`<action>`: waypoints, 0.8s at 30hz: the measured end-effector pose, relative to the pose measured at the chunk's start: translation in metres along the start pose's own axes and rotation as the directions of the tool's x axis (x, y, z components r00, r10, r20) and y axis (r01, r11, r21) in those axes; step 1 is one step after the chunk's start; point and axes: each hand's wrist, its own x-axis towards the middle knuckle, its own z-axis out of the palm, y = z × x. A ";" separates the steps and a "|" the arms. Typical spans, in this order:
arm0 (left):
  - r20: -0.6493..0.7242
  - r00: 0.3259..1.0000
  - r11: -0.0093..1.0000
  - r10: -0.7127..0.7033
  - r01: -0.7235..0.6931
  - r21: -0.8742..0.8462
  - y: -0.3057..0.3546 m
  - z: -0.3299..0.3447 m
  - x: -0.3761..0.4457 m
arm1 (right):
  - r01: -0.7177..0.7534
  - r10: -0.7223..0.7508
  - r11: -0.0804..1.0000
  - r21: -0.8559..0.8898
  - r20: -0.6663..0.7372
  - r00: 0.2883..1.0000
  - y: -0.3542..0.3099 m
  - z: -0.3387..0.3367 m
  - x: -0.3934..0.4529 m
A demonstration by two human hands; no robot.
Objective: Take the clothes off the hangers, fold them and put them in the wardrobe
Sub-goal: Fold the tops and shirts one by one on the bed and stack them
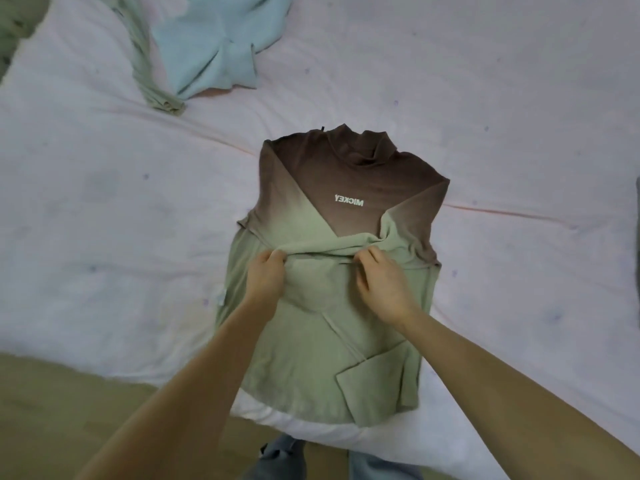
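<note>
Folding is midway: left hand (pixel 265 271) and right hand (pixel 379 278) each pinch the crossed sleeves of the brown-to-green Mickey top (pixel 325 341) lying hanger-free on the bed (pixel 104 202); the light-blue garment (pixel 211 46) beyond lies unfolded, wardrobe unseen.

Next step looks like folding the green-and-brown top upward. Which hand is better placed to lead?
Neither clearly: left hand and right hand pinch the same fold across the green-and-brown top.

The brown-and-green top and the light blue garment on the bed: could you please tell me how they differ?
The brown-and-green top lies spread flat with its sleeves folded in; the light blue garment lies crumpled. The top is gripped by both hands, left hand and right hand; the blue garment lies untouched. Both rest on the pale bedcover.
</note>
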 end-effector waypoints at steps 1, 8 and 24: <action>0.052 0.998 0.999 -0.037 0.038 -0.015 -0.002 -0.010 0.002 | -0.009 0.009 1.000 -0.005 0.004 1.000 -0.003 0.001 0.000; 0.108 0.993 0.450 -0.055 -0.071 0.890 -0.005 -0.088 0.027 | -0.043 0.047 0.996 -0.074 0.052 0.998 -0.034 0.004 0.010; 0.541 0.745 0.381 0.391 -0.666 0.641 0.058 0.111 0.029 | -0.167 0.172 0.984 -0.053 0.097 0.980 0.094 -0.039 -0.002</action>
